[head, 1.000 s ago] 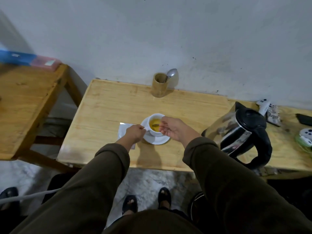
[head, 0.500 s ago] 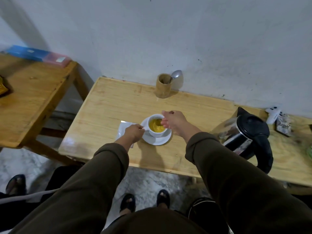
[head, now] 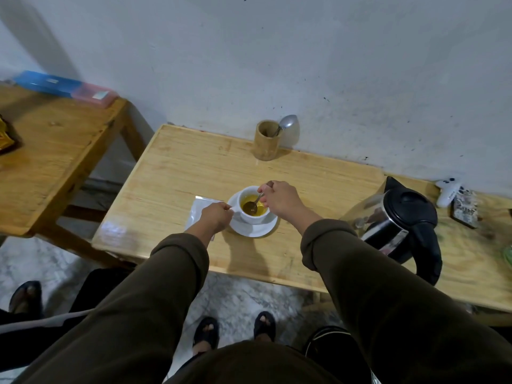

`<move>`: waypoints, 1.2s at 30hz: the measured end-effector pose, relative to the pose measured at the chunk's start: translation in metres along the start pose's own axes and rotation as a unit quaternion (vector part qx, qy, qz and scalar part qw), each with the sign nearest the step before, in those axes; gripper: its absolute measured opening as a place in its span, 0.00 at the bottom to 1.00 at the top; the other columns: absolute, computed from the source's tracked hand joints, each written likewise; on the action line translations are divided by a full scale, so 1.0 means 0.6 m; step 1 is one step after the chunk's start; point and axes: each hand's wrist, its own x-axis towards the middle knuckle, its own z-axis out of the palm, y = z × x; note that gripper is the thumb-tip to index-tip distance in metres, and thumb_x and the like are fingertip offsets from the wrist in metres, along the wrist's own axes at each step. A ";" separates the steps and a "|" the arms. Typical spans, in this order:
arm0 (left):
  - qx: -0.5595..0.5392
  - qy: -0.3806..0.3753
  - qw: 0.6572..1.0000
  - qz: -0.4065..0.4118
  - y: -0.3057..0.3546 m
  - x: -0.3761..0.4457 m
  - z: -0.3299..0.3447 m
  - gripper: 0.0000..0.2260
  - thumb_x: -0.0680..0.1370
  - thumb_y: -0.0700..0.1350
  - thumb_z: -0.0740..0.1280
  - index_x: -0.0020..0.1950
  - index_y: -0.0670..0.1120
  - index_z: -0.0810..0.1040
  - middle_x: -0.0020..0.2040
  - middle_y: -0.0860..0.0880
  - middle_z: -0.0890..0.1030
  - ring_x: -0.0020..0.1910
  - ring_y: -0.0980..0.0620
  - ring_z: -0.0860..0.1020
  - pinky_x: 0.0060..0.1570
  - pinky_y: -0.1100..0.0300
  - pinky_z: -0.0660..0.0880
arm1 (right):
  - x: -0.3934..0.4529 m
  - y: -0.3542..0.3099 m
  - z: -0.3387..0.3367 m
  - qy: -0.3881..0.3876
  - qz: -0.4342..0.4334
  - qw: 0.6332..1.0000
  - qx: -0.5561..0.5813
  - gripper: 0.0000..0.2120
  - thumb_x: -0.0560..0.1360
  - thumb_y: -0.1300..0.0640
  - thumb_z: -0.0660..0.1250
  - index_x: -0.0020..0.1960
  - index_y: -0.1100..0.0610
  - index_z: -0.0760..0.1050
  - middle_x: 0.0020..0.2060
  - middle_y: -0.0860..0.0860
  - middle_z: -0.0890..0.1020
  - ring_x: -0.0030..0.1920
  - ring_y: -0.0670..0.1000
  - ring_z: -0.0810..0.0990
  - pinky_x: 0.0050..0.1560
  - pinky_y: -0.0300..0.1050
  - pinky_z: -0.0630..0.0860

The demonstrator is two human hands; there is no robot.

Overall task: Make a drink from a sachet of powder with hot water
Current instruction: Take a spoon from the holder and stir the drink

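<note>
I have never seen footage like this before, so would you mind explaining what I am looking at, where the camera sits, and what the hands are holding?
There is no machine here. A person wears a wide-angle camera on the head, looking down at their own arms.

The right hand holds a small spoon dipped in yellow liquid in a white cup. The cup stands on a saucer, and the left hand holds the cup's handle side.

On the wooden table also lie a flat silvery sachet beside the saucer, a steel kettle to the right, and a wooden holder with another spoon by the wall.
</note>
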 end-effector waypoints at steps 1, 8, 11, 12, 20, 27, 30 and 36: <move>0.000 -0.001 1.000 -0.001 0.000 0.000 0.000 0.19 0.82 0.47 0.55 0.72 0.45 0.69 0.70 0.43 0.73 0.67 0.43 0.73 0.66 0.56 0.68 | -0.001 -0.001 -0.002 -0.003 -0.010 0.999 -0.036 0.15 0.80 0.57 0.54 0.55 0.60 0.78 0.55 0.58 0.81 0.57 0.59 0.78 0.57 0.47 0.74; -0.011 -0.004 1.000 -0.007 0.001 0.000 0.000 0.19 0.82 0.47 0.55 0.72 0.45 0.69 0.69 0.43 0.74 0.66 0.42 0.74 0.65 0.55 0.68 | -0.003 0.000 -0.011 0.025 -0.057 0.987 -0.149 0.17 0.80 0.63 0.52 0.63 0.60 0.75 0.63 0.54 0.77 0.61 0.59 0.75 0.58 0.47 0.72; -0.018 -0.006 1.000 -0.009 0.000 0.000 0.000 0.19 0.82 0.47 0.55 0.72 0.45 0.69 0.69 0.43 0.74 0.67 0.42 0.73 0.66 0.55 0.68 | -0.003 0.000 -0.007 0.007 -0.057 0.986 -0.157 0.18 0.81 0.62 0.50 0.65 0.57 0.74 0.66 0.52 0.76 0.64 0.58 0.73 0.63 0.47 0.70; -0.018 -0.005 1.000 -0.008 0.000 0.000 0.000 0.19 0.82 0.47 0.55 0.72 0.45 0.69 0.70 0.43 0.74 0.67 0.42 0.73 0.66 0.55 0.68 | -0.002 0.000 -0.006 0.001 -0.059 0.986 -0.156 0.18 0.82 0.61 0.50 0.65 0.57 0.75 0.65 0.52 0.77 0.65 0.57 0.73 0.64 0.48 0.70; -0.009 -0.007 1.000 0.001 0.001 0.000 -0.002 0.19 0.82 0.46 0.55 0.72 0.45 0.69 0.70 0.43 0.73 0.67 0.42 0.73 0.66 0.55 0.68 | 0.008 0.003 -0.008 0.009 -0.050 0.984 -0.168 0.14 0.80 0.59 0.53 0.55 0.56 0.77 0.56 0.53 0.80 0.57 0.57 0.77 0.46 0.42 0.67; -0.005 -0.014 1.000 0.002 0.002 -0.001 -0.007 0.19 0.81 0.46 0.55 0.72 0.45 0.68 0.70 0.43 0.73 0.66 0.42 0.74 0.64 0.54 0.70 | 0.001 0.001 -0.006 0.027 -0.071 0.984 -0.162 0.17 0.81 0.60 0.52 0.62 0.56 0.76 0.62 0.51 0.79 0.60 0.57 0.76 0.54 0.45 0.72; -0.002 -0.017 1.000 0.002 0.001 0.000 -0.008 0.19 0.81 0.46 0.56 0.72 0.45 0.69 0.70 0.43 0.74 0.66 0.43 0.74 0.64 0.55 0.70 | 0.002 0.001 -0.002 0.008 -0.062 0.992 -0.112 0.17 0.82 0.57 0.51 0.58 0.56 0.77 0.57 0.54 0.82 0.59 0.57 0.78 0.59 0.50 0.74; 0.009 -0.021 1.000 0.005 -0.002 0.005 -0.010 0.19 0.81 0.47 0.56 0.72 0.45 0.69 0.70 0.43 0.73 0.69 0.44 0.71 0.67 0.56 0.66 | 0.007 0.004 -0.009 0.033 -0.055 0.987 -0.150 0.14 0.79 0.61 0.54 0.55 0.58 0.77 0.55 0.54 0.81 0.55 0.57 0.77 0.45 0.44 0.69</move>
